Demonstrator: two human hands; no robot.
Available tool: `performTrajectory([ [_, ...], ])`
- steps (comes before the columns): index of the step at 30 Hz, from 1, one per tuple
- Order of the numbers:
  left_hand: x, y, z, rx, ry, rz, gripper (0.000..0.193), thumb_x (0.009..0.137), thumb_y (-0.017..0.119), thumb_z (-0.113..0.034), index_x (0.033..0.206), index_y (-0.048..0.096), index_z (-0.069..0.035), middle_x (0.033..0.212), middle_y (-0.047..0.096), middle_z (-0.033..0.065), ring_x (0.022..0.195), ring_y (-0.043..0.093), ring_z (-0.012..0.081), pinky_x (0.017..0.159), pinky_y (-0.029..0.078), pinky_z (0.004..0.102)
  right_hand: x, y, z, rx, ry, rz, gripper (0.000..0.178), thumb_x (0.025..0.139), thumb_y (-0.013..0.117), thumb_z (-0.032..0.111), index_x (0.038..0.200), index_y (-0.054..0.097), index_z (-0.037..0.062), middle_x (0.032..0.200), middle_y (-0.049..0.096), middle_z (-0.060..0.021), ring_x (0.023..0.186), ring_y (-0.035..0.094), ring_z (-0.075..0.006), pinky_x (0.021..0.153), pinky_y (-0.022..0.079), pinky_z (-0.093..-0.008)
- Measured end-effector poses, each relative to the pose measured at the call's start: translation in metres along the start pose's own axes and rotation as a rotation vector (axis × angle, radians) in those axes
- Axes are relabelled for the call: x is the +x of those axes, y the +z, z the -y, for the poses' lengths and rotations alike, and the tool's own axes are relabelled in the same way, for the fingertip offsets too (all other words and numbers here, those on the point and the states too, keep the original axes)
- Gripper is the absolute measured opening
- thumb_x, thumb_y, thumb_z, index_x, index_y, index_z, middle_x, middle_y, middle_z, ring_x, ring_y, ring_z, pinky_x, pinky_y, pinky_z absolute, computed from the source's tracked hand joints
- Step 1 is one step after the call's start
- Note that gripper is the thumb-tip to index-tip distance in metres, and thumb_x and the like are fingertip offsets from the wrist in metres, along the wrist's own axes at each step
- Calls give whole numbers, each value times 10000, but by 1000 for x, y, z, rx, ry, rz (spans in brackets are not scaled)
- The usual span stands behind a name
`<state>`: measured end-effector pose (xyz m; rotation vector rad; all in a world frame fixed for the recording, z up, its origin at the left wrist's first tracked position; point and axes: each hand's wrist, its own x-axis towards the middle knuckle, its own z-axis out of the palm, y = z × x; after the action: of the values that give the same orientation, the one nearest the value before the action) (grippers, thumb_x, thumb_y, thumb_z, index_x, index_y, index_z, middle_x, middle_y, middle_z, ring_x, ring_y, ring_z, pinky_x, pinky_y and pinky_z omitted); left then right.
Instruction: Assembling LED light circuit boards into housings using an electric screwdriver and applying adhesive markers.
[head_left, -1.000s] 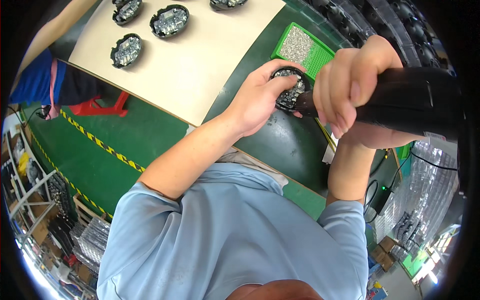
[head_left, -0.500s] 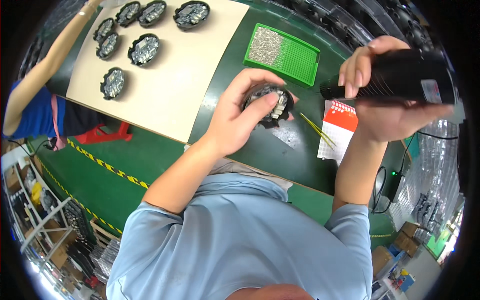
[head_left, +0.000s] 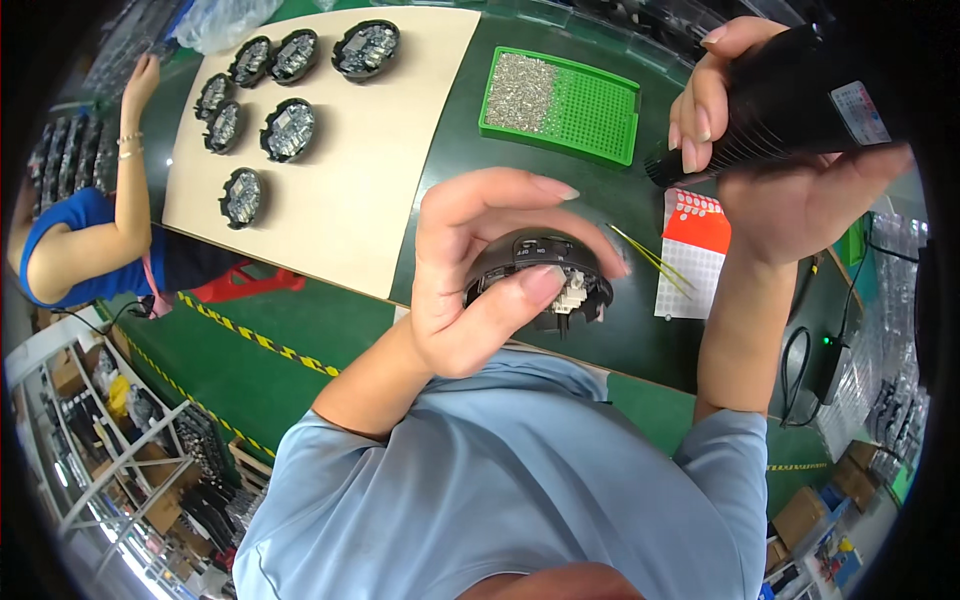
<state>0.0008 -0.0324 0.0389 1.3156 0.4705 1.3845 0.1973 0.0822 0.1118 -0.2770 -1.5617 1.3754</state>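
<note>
At the far left, another person in a blue top [head_left: 70, 245] stands beside the counter [head_left: 470, 130], one arm raised with a hand [head_left: 143, 75] near its upper left corner. Next to that person, a pale beige mat [head_left: 360, 170] lies on the dark green counter, carrying six round black housings [head_left: 289, 130] with circuit boards showing inside, grouped toward the mat's left and upper part.

Near the middle, the left hand [head_left: 470, 280] is curled around a round black housing [head_left: 545, 280], fingers over its top edge and thumb pressed across its front, holding it above the near edge of the counter, close to the person's chest. Small white parts show inside the housing.

Above it, further back on the counter, sits a green tray [head_left: 590, 105], its left portion covered with small silver screws [head_left: 520, 92].

To the right of the held housing lie thin yellow-green tweezers [head_left: 650, 260], just beside a red and white card [head_left: 692, 255].

At the upper right, the right hand [head_left: 780, 170] is wrapped tightly around a black electric screwdriver [head_left: 790, 100], raised above the counter and well apart from the housing. A black cable [head_left: 800, 370] trails at the right edge.
</note>
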Motion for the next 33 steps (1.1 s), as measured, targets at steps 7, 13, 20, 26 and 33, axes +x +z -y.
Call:
performTrajectory([
  [7, 2, 6, -4, -187, -63, -32, 328, 1057, 491, -179, 1330, 311, -166, 961, 624, 426, 629, 677, 352, 556, 584, 392, 0, -2, -2, 29, 7, 36, 1153, 853, 243, 938, 1278, 524, -97, 850, 622, -128, 675, 609, -203, 676, 492, -337],
  [13, 1, 12, -9, -368, -126, -87, 235, 1020, 484, -25, 1235, 405, -80, 996, 671, 337, 742, 705, 280, 679, 594, 366, -7, -13, 3, 26, 19, 66, 1106, 894, 258, 901, 1289, 519, -98, 890, 645, -145, 720, 637, -216, 714, 514, -350],
  [20, 0, 15, -10, -364, -136, -93, 229, 1017, 477, -30, 1226, 402, -84, 995, 672, 336, 737, 703, 281, 673, 594, 366, -7, 3, -8, -78, -8, -146, 1018, 929, 203, 866, 1124, 571, -63, 739, 619, -121, 584, 615, -202, 584, 522, -316],
  [26, -4, 20, -11, -406, -160, -122, 242, 1005, 482, -24, 1230, 404, -69, 975, 666, 335, 736, 705, 303, 653, 595, 378, -9, 4, -12, -178, -20, -327, 983, 959, 158, 837, 986, 613, -34, 613, 597, -101, 471, 596, -190, 476, 528, -287],
  [33, -8, 20, -11, -427, -156, -61, 331, 989, 514, -29, 1289, 380, -57, 947, 671, 322, 717, 711, 315, 656, 598, 394, -1, -10, -4, -362, 3, -365, 928, 1003, 175, 772, 1051, 619, -41, 666, 616, -120, 545, 634, -230, 570, 556, -323],
])
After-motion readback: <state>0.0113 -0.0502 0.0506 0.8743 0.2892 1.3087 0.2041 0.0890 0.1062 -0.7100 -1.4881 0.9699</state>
